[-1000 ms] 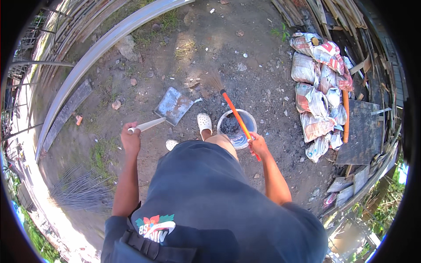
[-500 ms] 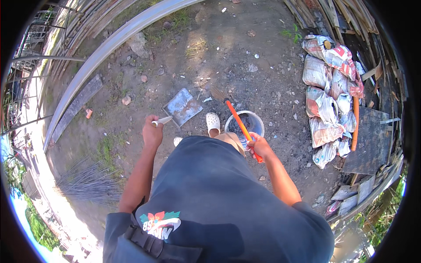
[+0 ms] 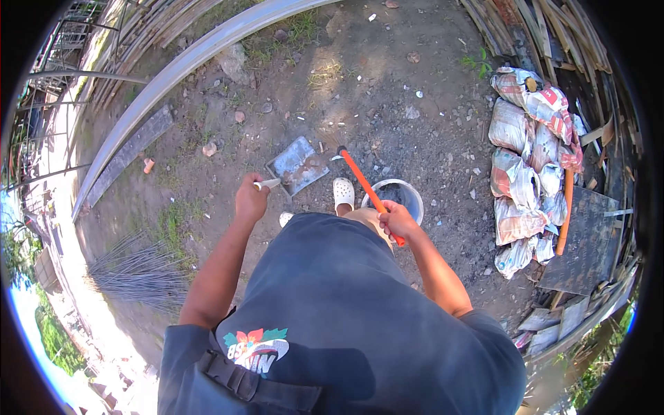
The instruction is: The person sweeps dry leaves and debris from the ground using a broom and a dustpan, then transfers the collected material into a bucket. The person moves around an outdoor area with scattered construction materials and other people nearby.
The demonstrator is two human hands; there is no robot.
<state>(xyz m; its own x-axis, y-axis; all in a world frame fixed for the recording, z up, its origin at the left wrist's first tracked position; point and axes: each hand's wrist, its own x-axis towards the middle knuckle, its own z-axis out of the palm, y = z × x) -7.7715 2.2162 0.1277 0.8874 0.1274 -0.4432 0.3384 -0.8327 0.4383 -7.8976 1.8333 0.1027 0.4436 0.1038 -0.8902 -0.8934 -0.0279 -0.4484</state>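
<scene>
My left hand (image 3: 250,199) is closed round the pale handle (image 3: 268,184) of a square, dirt-stained dustpan (image 3: 289,160), whose pan is down near the ground ahead of my feet. In my right hand (image 3: 398,220) is a broom with an orange handle (image 3: 363,183), slanting forward and left. Its bristles blend into the ground beyond the handle's dark far end and are hard to make out. Just past that hand stands a round bucket (image 3: 418,200) with a pale rim, partly covered by the hand; dark material shows inside.
Several filled sacks (image 3: 513,173) are piled at the right, beside a dark board (image 3: 584,235) and stacked timber. A long metal channel (image 3: 138,111) curves across the left. A bundle of thin rods (image 3: 138,277) lies at the lower left. Stones and debris dot the dirt.
The broom's handle has swung left relative to the bucket, and its bristles show less. Sacks, dustpan and ground have shifted slightly right in the picture. Both hands keep their holds.
</scene>
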